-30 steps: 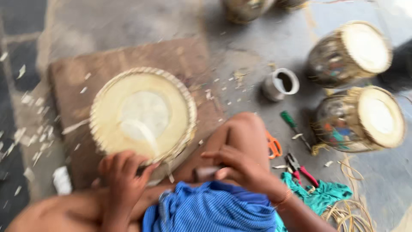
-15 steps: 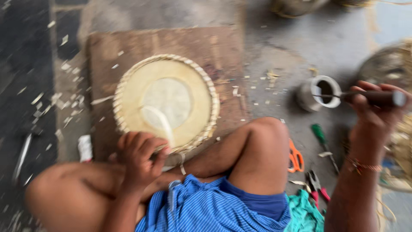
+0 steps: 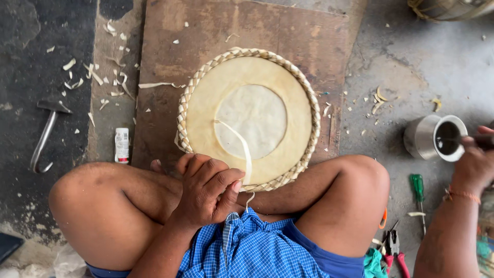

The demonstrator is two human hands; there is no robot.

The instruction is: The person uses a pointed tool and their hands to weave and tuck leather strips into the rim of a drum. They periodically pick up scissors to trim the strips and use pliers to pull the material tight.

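A: Position of round drum head of pale hide with braided straw-coloured rim (image 3: 248, 117)?

B: Flat on brown wooden board (image 3: 242, 36), near edge against crossed legs. Thin pale hide strip (image 3: 242, 149) curling from centre patch towards near rim.

A: Left hand (image 3: 206, 188)?

B: Curled in loose fist at near rim of drum head, fingers folded, thumb tip beside strip. Grip on strip itself: cannot tell.

A: Right hand (image 3: 476, 162)?

B: Far right, well apart from drum head. Closed around dark thin handle (image 3: 483, 138), tip dipped into small steel cup (image 3: 435, 137) with dark contents. Cup upright on grey concrete floor (image 3: 411, 67).

A: Surroundings?

B: Green-handled screwdriver (image 3: 418, 190) on floor by right knee; red-handled pliers (image 3: 395, 252) nearer, partly cut off. Small white bottle (image 3: 121, 145) lying left of board. Metal hammer-like tool (image 3: 46, 135) further left. Pale shavings (image 3: 103, 77) scattered over floor and board. Blue checked cloth (image 3: 247, 247) over lap.
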